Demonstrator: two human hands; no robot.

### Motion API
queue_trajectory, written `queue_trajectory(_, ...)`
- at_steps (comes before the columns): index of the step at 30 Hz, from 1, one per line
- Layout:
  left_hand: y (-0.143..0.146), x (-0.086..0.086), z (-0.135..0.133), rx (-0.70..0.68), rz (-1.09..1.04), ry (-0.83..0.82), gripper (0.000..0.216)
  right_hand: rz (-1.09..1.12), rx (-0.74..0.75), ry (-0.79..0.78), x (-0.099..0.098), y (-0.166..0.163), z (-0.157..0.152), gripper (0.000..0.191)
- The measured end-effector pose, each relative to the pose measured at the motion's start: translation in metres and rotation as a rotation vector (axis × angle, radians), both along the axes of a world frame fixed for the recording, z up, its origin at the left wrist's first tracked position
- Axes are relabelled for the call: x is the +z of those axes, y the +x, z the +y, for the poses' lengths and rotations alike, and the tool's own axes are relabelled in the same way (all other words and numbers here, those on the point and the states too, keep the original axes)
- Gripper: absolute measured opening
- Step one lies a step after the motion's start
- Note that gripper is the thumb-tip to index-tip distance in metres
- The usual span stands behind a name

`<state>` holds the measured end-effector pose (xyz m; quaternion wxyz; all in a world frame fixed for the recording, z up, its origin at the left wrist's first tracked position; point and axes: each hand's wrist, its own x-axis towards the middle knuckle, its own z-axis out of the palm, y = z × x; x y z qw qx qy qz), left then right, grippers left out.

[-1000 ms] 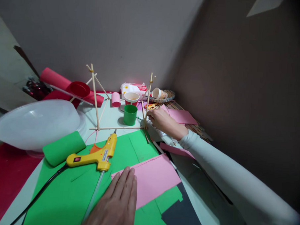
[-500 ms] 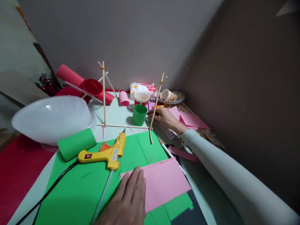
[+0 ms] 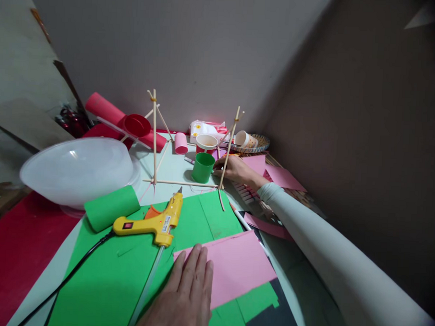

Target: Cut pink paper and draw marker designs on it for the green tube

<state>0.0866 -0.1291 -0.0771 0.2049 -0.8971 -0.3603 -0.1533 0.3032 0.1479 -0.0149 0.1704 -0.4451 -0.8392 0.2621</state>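
My left hand (image 3: 185,296) lies flat, fingers stretched out, on the near edge of a pink paper sheet (image 3: 234,264) that rests on a green sheet (image 3: 115,274). My right hand (image 3: 235,169), arm reaching far across the table, sits behind the right upright of a wooden stick frame (image 3: 189,147), next to a green cup (image 3: 203,167). Its fingers are curled near the stick; whether they hold anything is unclear. A yellow glue gun (image 3: 153,222) lies on the green sheet, to the left beyond my left hand.
A big translucent bowl (image 3: 76,169) stands left, a green paper roll (image 3: 111,207) in front of it. Pink rolls, a red dish (image 3: 136,125), paper cups, a tissue pack (image 3: 206,129) and a woven tray (image 3: 256,144) crowd the back. Walls close off the back and right.
My right hand has slid from in front of the right stick toward the back, beside the green cup. My left hand stays flat on the pink sheet. The view shifted slightly left.
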Motion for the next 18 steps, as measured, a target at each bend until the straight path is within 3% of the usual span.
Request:
queue_trajectory(6,0.000,0.009,0.002,-0.016,0.026,0.048,0.040,0.112,-0.161,-0.138,-0.003,0.008,0.004,0.031)
queue_trajectory(9,0.000,0.013,0.001,-0.007,-0.016,0.037,0.040,0.201,-0.234,-0.160,0.008,0.016,-0.007,0.024)
queue_trajectory(14,-0.001,0.027,-0.002,-0.040,-0.068,0.013,0.041,0.328,-0.315,-0.097,0.042,0.037,-0.063,0.026)
queue_trajectory(18,-0.001,0.036,-0.003,-0.079,-0.073,-0.048,0.045,0.428,-0.456,0.008,0.051,0.054,-0.119,0.024)
